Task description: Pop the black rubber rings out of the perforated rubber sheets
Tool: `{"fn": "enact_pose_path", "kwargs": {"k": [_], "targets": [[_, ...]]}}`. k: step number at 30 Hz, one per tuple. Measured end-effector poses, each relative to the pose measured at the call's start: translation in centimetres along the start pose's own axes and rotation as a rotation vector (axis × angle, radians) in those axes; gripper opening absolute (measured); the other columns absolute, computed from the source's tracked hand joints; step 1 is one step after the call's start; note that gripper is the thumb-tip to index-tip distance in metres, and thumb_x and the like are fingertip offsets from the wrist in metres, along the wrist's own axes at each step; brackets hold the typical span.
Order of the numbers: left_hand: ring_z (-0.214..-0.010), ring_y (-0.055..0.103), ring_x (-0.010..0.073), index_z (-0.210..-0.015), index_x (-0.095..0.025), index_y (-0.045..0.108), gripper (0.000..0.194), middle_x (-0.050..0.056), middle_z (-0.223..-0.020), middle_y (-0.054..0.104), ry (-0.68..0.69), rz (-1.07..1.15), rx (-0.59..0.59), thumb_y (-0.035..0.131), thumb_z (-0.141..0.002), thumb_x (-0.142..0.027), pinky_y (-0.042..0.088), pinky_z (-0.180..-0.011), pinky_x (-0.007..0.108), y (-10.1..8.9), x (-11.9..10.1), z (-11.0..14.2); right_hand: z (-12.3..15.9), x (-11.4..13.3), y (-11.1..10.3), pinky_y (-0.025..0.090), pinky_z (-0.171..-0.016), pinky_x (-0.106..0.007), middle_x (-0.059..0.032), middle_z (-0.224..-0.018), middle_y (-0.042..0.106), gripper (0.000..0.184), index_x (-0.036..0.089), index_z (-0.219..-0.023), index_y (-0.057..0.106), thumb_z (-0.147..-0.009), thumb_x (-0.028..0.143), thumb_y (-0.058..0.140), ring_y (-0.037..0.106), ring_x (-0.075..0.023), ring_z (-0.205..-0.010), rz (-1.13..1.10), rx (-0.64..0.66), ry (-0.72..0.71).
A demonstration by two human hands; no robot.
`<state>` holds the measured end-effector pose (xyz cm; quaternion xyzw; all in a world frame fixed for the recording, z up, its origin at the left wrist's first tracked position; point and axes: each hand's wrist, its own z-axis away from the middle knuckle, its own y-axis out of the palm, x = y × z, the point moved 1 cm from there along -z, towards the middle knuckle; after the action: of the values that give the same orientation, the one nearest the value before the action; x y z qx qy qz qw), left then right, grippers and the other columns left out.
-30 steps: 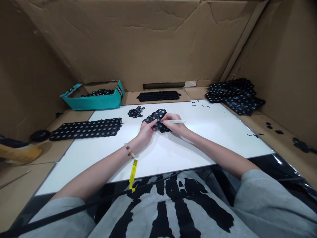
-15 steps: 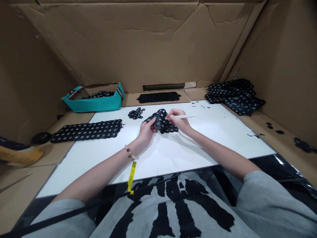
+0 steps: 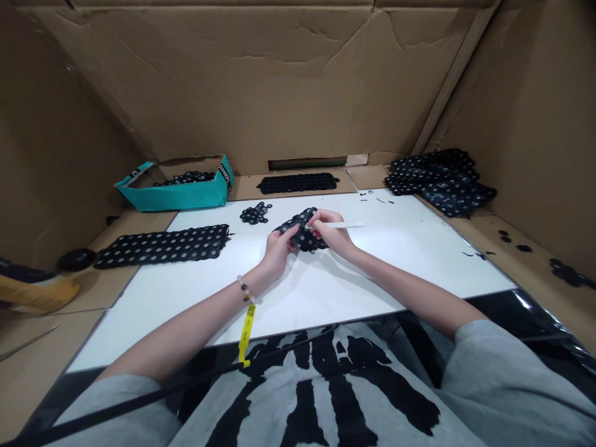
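Observation:
Over the white board (image 3: 298,285), my left hand (image 3: 278,249) grips a black sheet with rows of pale round dots (image 3: 311,242), thumb on top. My right hand (image 3: 333,231) pinches a slim white pen-like tool (image 3: 350,225), its rear end pointing right. The tool's front end meets the sheet close to my left thumb; its exact tip is too small to make out. Just beyond my left hand lies a small heap of loose black rings or discs (image 3: 255,213). Another flat dotted black sheet (image 3: 170,246) rests to the left.
A teal box (image 3: 179,196) with black round pieces stands at the back left. A dark sheet (image 3: 298,182) lies at the back, and a pile of dotted sheets (image 3: 442,180) at the back right. Cardboard walls (image 3: 261,81) enclose the work area. Black scraps (image 3: 524,248) lie on the right.
The dotted sheet has been turned and flattened somewhat between my hands. My right hand and the white tool have shifted slightly left and down, nearer my left thumb.

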<state>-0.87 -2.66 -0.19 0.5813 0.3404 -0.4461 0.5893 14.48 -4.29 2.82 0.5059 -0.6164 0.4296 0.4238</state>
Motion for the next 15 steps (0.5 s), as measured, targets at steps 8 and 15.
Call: {"fn": "enact_pose_path", "kwargs": {"k": [8, 15], "targets": [[-0.057, 0.053, 0.0119, -0.071, -0.014, 0.061, 0.032, 0.000, -0.064, 0.062, -0.052, 0.036, 0.004, 0.084, -0.060, -0.032, 0.037, -0.052, 0.025, 0.5, -0.8, 0.4, 0.1, -0.2, 0.2, 0.044, -0.056, -0.026, 0.0013, -0.062, 0.061, 0.012, 0.019, -0.070, 0.064, -0.068, 0.023, 0.053, 0.056, -0.0143, -0.058, -0.016, 0.027, 0.037], [-0.056, 0.051, 0.0112, -0.066, -0.013, 0.061, 0.030, 0.001, -0.062, 0.060, -0.067, 0.048, 0.060, 0.085, -0.062, -0.032, 0.037, -0.054, 0.026, 0.0, -0.5, 0.0, 1.0, -0.3, 0.7, 0.037, -0.058, -0.024, 0.0016, -0.068, 0.060, 0.011, 0.019, -0.073, 0.060, -0.073, 0.024, 0.050, 0.051, -0.0142, -0.064, 0.216, 0.054, -0.124]]}}
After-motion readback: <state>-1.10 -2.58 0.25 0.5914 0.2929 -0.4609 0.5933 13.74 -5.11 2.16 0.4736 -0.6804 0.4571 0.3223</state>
